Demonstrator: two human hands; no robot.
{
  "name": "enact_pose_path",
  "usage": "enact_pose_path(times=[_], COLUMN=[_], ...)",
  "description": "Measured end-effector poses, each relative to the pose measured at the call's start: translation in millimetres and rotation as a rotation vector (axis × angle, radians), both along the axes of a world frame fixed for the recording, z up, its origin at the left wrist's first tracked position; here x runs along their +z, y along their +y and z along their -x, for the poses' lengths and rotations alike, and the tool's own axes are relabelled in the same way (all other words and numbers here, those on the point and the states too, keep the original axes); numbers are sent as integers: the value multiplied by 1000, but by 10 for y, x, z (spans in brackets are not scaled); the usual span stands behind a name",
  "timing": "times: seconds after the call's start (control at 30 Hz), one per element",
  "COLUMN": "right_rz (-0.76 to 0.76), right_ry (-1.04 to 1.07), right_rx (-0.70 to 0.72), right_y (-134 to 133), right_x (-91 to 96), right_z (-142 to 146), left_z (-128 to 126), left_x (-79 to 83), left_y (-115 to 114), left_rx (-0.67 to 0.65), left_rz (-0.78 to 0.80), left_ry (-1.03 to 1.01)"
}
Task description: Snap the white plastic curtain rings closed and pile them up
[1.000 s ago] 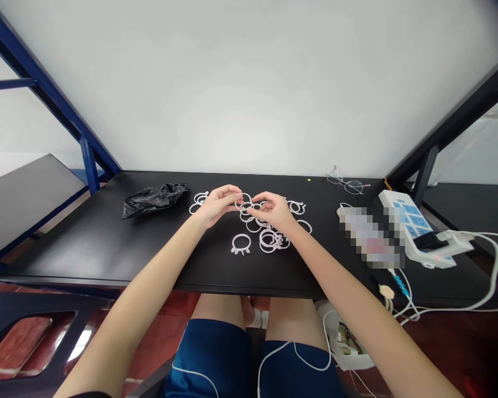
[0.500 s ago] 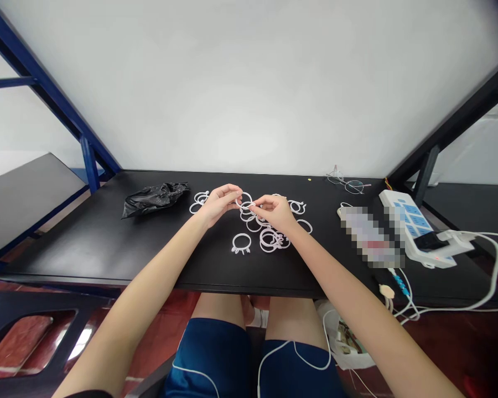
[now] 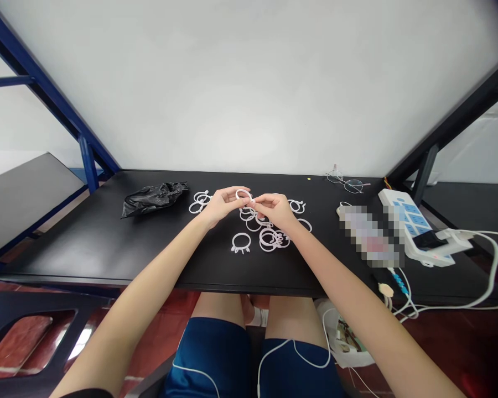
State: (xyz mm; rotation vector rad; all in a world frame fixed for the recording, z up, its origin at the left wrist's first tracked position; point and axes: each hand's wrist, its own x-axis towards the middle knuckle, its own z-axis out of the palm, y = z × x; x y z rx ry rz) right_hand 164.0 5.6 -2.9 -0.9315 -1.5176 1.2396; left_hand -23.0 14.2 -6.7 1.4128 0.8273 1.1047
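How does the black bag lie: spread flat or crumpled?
Crumpled: the black bag lies bunched in glossy folds on the table.

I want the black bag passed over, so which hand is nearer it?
Left. The left hand sits right of the black bag; the right hand is farther right, beyond the white ring both hands pinch.

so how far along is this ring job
Done: hard to tell; a few rings lie apart beside the left hand. In hand: the left hand and right hand pinch one ring between them. Left: a loose pile on the table near the right hand.
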Motion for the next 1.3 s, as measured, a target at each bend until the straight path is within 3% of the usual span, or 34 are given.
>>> enact_pose_path(times=[0.23,0.4,1.3], right_rz=[60,68,49], right_ry=[-40,73,43], right_rx=[37,-13,57], right_y=[-24,-26,-7], right_x=[35,50,18], right_z=[-5,-10,-42], left_z=[1,4,-32], left_x=[-12,-3,14], left_y=[9,2,-43], left_rx=[54,91,111], left_rz=[39,63,-52], left_ry=[18,71,79])
